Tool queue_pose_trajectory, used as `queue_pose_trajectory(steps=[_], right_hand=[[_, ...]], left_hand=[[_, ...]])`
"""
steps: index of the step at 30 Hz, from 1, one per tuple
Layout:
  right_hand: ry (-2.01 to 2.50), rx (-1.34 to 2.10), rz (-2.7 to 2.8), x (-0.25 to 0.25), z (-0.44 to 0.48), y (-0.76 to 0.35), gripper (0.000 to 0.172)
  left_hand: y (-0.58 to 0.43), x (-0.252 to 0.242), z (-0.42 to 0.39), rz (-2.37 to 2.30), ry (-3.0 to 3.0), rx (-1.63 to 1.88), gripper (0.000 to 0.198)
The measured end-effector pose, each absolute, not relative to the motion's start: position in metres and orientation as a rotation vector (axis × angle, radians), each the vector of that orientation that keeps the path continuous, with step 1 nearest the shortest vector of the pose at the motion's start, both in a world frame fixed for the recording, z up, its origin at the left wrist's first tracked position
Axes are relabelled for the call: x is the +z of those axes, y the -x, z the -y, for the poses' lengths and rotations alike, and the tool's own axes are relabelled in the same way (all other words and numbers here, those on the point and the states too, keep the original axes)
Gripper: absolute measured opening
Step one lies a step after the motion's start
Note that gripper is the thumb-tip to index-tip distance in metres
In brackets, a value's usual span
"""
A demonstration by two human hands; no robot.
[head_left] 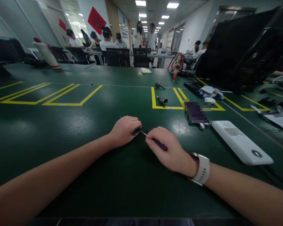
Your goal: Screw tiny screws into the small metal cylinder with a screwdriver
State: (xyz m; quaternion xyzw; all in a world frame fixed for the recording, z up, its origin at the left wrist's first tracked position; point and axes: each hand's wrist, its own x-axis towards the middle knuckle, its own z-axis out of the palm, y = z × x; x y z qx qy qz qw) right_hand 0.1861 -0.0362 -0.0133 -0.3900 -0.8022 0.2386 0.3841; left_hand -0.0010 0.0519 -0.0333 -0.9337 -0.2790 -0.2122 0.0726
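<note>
My left hand (124,131) is closed around a dark cylindrical metal part (136,131), whose round open end faces right. Most of that part is hidden by my fingers, and a thin tip pokes out beyond the hand. My right hand (166,147) grips a screwdriver (160,144) by its dark handle. The thin shaft points left and its tip meets the rim of the part, or lies very close to it. Farther off on the green table (96,188) lie two similar dark metal parts, one cup-ended (162,100) and one slimmer (159,85).
On the right lie a white power bank (241,142), a pixelated phone-like object (195,112), gloves (211,92) and a clipboard (279,117). A large black monitor (240,47) stands behind them. Yellow tape (61,104) marks boxes on the table. Several people are around tables beyond.
</note>
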Motion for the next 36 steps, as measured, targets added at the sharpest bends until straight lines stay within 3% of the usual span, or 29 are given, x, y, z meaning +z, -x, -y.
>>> queue_pose_trajectory(steps=[6,9,12,18,21,24,31,34,36], right_hand=[[0.9,1.354,1.435,-0.022,0.015,-0.194,0.017],[0.86,1.531,1.231,-0.026,0.011,-0.193,0.014],[0.846,1.418,1.293,-0.026,0.014,-0.193,0.014],[0.963,0.587,2.008,-0.017,0.033,-0.188,0.016],[0.983,0.445,2.165,-0.012,0.038,-0.184,0.016],[1.05,0.619,2.076,-0.01,0.035,-0.186,0.016],[0.884,1.477,1.331,-0.025,0.011,-0.196,0.015],[0.831,1.578,1.199,-0.03,0.009,-0.195,0.013],[0.863,1.454,1.301,-0.028,0.012,-0.194,0.014]], left_hand=[[0.002,-0.033,-0.054,0.84,2.874,-0.746,0.014],[0.003,-0.034,-0.056,0.866,2.95,-0.844,0.015],[0.003,-0.035,-0.057,0.907,2.974,-0.855,0.012],[0.002,-0.036,-0.057,0.93,2.939,-0.747,0.011],[0.001,-0.035,-0.055,0.877,2.918,-0.653,0.013],[0.0,-0.033,-0.054,0.823,2.938,-0.568,0.011],[0.002,-0.034,-0.055,0.872,2.978,-0.745,0.011],[0.002,-0.034,-0.057,0.864,3.001,-0.803,0.01],[0.002,-0.034,-0.057,0.873,2.993,-0.783,0.009]])
